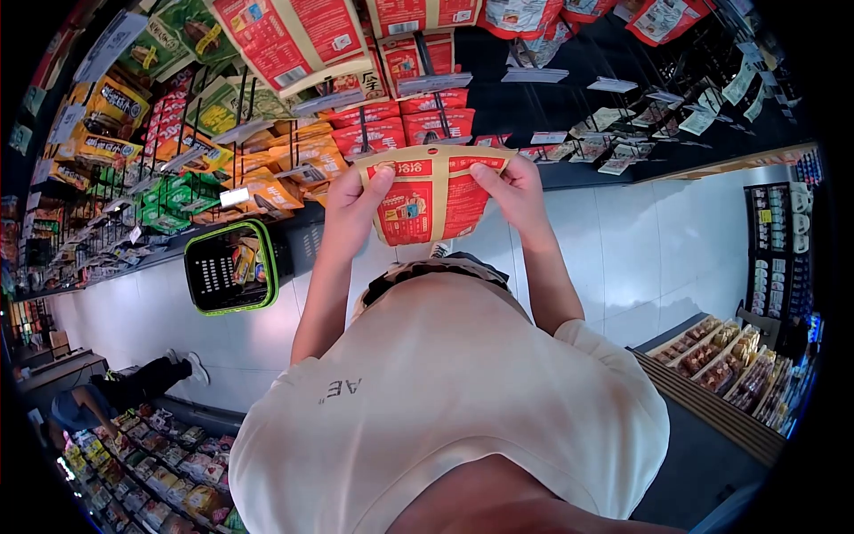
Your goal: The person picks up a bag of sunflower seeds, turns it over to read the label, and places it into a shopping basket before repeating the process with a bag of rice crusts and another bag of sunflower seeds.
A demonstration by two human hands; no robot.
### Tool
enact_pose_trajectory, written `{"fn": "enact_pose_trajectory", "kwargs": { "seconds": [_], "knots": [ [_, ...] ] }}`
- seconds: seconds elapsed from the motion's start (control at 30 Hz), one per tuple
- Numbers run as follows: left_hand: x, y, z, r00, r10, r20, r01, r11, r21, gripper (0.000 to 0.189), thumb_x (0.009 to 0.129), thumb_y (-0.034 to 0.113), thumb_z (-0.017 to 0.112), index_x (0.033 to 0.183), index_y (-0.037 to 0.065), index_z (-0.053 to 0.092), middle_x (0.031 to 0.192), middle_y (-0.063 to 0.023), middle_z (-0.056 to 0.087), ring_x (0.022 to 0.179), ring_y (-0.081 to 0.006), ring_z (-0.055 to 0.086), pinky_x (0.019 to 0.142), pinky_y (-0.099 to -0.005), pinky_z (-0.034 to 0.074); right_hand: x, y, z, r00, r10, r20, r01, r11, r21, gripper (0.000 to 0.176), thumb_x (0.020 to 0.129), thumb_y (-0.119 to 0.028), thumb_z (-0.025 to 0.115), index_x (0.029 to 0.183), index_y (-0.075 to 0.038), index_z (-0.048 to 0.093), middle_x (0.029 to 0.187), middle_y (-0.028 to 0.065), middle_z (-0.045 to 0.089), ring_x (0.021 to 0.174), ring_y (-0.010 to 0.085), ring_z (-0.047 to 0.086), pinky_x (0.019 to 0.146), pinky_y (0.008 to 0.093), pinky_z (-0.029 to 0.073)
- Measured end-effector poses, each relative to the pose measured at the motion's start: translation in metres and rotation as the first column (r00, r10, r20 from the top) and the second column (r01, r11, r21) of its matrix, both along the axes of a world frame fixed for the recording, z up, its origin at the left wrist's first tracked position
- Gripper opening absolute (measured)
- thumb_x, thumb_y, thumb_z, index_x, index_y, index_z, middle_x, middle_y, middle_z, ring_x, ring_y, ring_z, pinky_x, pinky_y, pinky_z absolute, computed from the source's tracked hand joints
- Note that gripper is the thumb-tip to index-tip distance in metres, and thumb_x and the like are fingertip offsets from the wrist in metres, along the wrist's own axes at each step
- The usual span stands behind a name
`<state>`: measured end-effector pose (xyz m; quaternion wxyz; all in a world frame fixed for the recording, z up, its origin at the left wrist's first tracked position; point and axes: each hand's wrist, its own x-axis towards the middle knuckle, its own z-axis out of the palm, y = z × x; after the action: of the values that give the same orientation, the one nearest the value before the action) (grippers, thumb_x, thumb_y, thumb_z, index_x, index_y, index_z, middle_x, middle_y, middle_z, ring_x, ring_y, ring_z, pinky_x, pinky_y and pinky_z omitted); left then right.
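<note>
A red and tan snack bag (433,203) is stretched between my two hands in front of my waist, its printed face turned up toward me. My left hand (354,206) grips its left upper corner, thumb on top. At the right upper corner, my right hand (516,196) pinches the bag in the same way. The fingers under the bag are hidden. Just beyond it, similar red and tan bags (289,40) hang on the rack, with smaller red packets (369,133) below them.
A black basket with a green rim (271,267) stands on the floor at the left, holding some packets. Orange and green packets (182,198) hang above it. Another person (142,383) is at the lower left. Wooden bins of packaged food (712,356) stand at the right.
</note>
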<state>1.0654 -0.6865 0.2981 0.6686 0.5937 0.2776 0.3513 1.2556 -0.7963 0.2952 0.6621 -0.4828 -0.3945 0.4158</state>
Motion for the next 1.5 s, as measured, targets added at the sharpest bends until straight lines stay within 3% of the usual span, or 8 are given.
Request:
{"fn": "enact_pose_trajectory", "kwargs": {
  "seconds": [0.13,0.27,0.67,1.03,1.5],
  "knots": [
    [-0.019,-0.003,-0.010,1.000,0.015,-0.001,-0.015,1.000,-0.013,0.024,0.088,0.021,0.054,0.094,-0.001,0.059,0.086,-0.0028,0.061,0.078,-0.0066,0.053,0.070,-0.0222,0.043,-0.013,-0.001,-0.007,0.994,0.035,0.100,-0.033,0.999,-0.015,0.021,0.084,-0.011,0.059,0.101,0.002,0.058,0.094,0.0046,0.062,0.081,0.0069,0.056,0.070,0.0206,0.046],
    [-0.044,-0.004,-0.022,0.999,0.010,-0.047,-0.009,1.000,0.022,0.024,0.088,0.020,0.054,0.100,-0.001,0.058,0.091,-0.0047,0.062,0.082,-0.0086,0.056,0.073,-0.0232,0.044,-0.034,-0.002,-0.010,0.995,0.045,0.091,-0.040,0.998,-0.056,0.021,0.084,-0.011,0.059,0.100,0.002,0.059,0.093,0.0046,0.062,0.081,0.0066,0.056,0.070,0.0206,0.046],
    [-0.093,-0.024,-0.023,1.000,0.004,-0.019,-0.006,0.996,-0.084,0.026,0.088,0.024,0.055,0.096,0.000,0.059,0.086,-0.0027,0.062,0.076,-0.0063,0.054,0.069,-0.0218,0.044,-0.094,-0.026,-0.013,0.992,-0.020,0.126,0.038,0.989,-0.141,0.022,0.084,-0.013,0.059,0.100,0.003,0.059,0.091,0.0047,0.062,0.080,0.0060,0.055,0.070,0.0209,0.045],
    [-0.113,-0.036,-0.029,1.000,-0.016,0.005,0.016,0.996,-0.083,0.025,0.087,0.023,0.056,0.096,-0.001,0.060,0.087,-0.0027,0.062,0.077,-0.0064,0.055,0.069,-0.0218,0.045,-0.122,-0.046,-0.014,0.989,-0.068,0.135,0.086,0.988,-0.132,0.018,0.084,-0.012,0.059,0.096,0.002,0.060,0.086,0.0013,0.061,0.075,0.0035,0.053,0.064,0.0188,0.044],
    [-0.116,-0.042,-0.026,0.998,-0.047,0.034,0.051,0.994,-0.100,0.026,0.088,0.023,0.055,0.097,-0.001,0.059,0.087,-0.0026,0.062,0.079,-0.0060,0.054,0.070,-0.0213,0.044,-0.128,-0.056,-0.013,0.983,-0.087,0.162,0.105,0.988,-0.111,0.019,0.084,-0.013,0.059,0.097,0.002,0.059,0.085,0.0014,0.061,0.076,0.0040,0.054,0.066,0.0195,0.044]
  ]
}}
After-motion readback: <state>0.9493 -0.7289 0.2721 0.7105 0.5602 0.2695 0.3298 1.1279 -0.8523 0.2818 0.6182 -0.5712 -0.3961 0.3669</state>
